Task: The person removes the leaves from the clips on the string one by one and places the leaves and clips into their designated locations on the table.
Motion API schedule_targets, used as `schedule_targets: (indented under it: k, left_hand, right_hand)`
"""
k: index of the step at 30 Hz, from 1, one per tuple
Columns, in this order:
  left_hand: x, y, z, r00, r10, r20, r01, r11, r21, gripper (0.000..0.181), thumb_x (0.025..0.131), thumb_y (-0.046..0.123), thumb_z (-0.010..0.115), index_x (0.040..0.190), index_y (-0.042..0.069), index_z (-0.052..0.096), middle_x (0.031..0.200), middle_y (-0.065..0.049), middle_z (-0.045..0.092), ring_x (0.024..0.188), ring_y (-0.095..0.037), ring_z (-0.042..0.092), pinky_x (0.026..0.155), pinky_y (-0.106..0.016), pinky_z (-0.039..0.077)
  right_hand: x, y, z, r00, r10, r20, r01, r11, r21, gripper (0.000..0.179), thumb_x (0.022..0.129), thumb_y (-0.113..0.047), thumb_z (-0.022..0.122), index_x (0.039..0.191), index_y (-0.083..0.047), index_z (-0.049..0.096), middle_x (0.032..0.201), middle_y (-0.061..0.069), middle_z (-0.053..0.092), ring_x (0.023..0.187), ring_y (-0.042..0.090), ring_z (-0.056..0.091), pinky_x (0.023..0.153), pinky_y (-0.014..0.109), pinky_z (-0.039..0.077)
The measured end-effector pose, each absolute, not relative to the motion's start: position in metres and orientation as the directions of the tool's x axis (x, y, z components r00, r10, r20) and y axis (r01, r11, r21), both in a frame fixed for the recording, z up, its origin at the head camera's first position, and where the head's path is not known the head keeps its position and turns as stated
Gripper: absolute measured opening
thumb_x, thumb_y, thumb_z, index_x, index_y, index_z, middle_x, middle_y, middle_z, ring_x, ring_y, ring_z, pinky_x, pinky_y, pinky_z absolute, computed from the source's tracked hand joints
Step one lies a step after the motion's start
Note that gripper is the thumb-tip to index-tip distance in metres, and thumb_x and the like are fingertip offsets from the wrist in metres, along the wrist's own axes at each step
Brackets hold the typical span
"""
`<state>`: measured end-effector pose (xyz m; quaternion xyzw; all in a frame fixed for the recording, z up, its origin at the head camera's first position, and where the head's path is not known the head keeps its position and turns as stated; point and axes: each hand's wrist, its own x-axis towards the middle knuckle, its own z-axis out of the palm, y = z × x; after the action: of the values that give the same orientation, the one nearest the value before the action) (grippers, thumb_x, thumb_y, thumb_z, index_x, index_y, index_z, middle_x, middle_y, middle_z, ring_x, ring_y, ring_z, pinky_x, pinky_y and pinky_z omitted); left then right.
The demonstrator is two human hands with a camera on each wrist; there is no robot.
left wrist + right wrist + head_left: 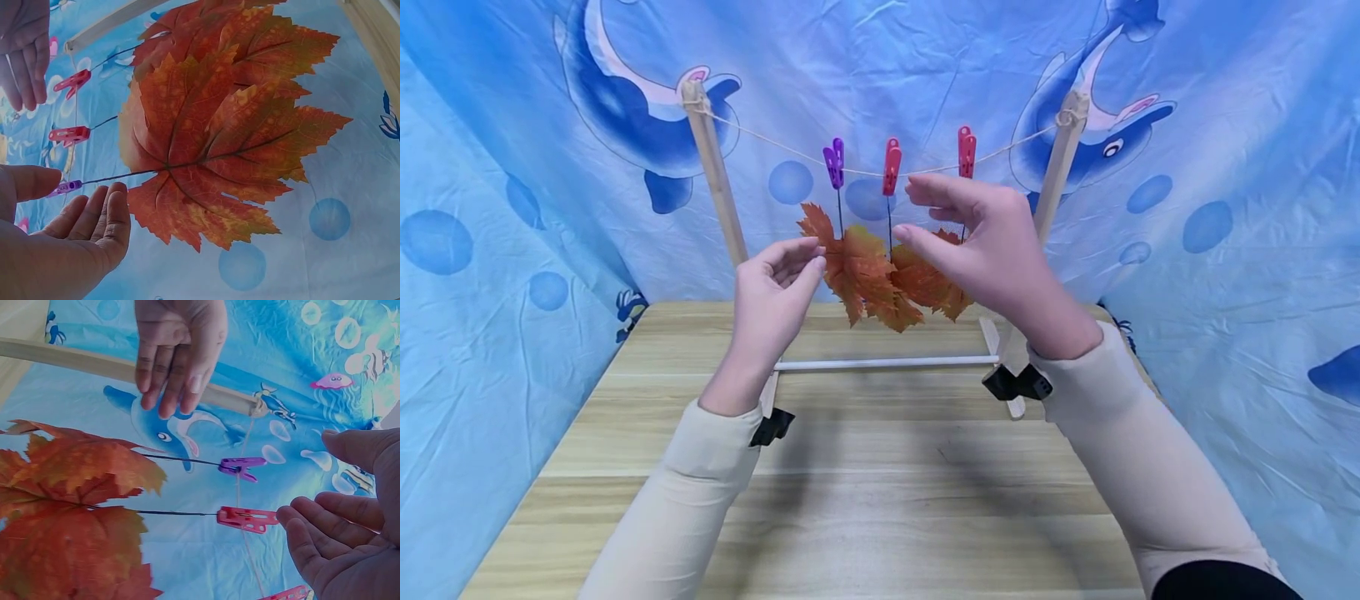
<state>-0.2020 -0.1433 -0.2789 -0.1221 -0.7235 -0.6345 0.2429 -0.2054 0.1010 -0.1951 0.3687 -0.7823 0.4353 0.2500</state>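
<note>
Three clothespins, one purple (835, 164) and two red ones, sit on a thin string (767, 139). Orange-red maple leaves (859, 265) hang from them by dark stems, overlapping one another. My left hand (769, 308) is beside the leftmost leaf with loosely bent fingers and holds nothing; in the left wrist view a gap shows between its thumb and fingers, near the purple clothespin. My right hand (992, 237) is raised in front of the right red clothespin (967, 150), partly hiding the right leaf. Its fingers are extended near the middle red clothespin (247, 519), gripping nothing.
Two wooden posts, left (715, 171) and right (1062, 162), carry the string's ends. A white rod (887, 363) joins their feet on the wood-grain table (880, 508). A blue curtain (880, 67) with dolphins surrounds the table's back and sides.
</note>
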Motion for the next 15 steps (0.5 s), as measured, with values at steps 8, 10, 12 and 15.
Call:
schedule_targets:
  k: [8,10,12,15]
  left_hand:
    - [-0.213,-0.144,-0.269,-0.846,-0.147,0.512,0.488,0.171,0.856,0.028,0.097,0.012,0.070,0.120,-0.004,0.070,0.113,-0.017,0.071,0.105,-0.020,0.068,0.095,-0.030,0.051]
    - [-0.215,-0.144,-0.267,-0.844,-0.146,0.516,0.491,0.175,0.853,0.027,0.097,0.012,0.070,0.120,-0.004,0.071,0.113,-0.016,0.072,0.104,-0.020,0.068,0.094,-0.030,0.051]
    - [-0.217,-0.144,-0.264,-0.842,-0.143,0.520,0.494,0.179,0.851,0.026,0.097,0.012,0.071,0.119,-0.003,0.071,0.112,-0.015,0.072,0.104,-0.019,0.068,0.094,-0.030,0.051]
    - [-0.222,-0.144,-0.259,-0.842,-0.135,0.523,0.497,0.183,0.848,0.025,0.097,0.011,0.071,0.117,-0.005,0.072,0.111,-0.015,0.072,0.103,-0.019,0.068,0.094,-0.030,0.051]
  right_hand:
    - [-0.214,0.091,-0.167,-0.644,-0.393,0.656,-0.759,0.435,-0.485,0.046,0.091,-0.027,0.081,0.130,-0.005,0.070,0.121,0.005,0.071,0.109,0.007,0.066,0.094,0.024,0.050]
    - [-0.216,0.089,-0.161,-0.660,-0.402,0.635,-0.746,0.448,-0.492,0.047,0.091,-0.030,0.080,0.130,-0.007,0.070,0.122,0.004,0.071,0.108,0.006,0.066,0.094,0.023,0.049]
    - [-0.218,0.086,-0.155,-0.669,-0.411,0.619,-0.739,0.458,-0.494,0.046,0.091,-0.030,0.080,0.131,-0.009,0.070,0.123,0.002,0.071,0.109,0.007,0.066,0.094,0.022,0.049]
    - [-0.222,0.082,-0.146,-0.686,-0.427,0.589,-0.725,0.469,-0.505,0.046,0.092,-0.030,0.079,0.131,-0.008,0.069,0.125,0.002,0.069,0.112,0.009,0.066,0.095,0.023,0.048]
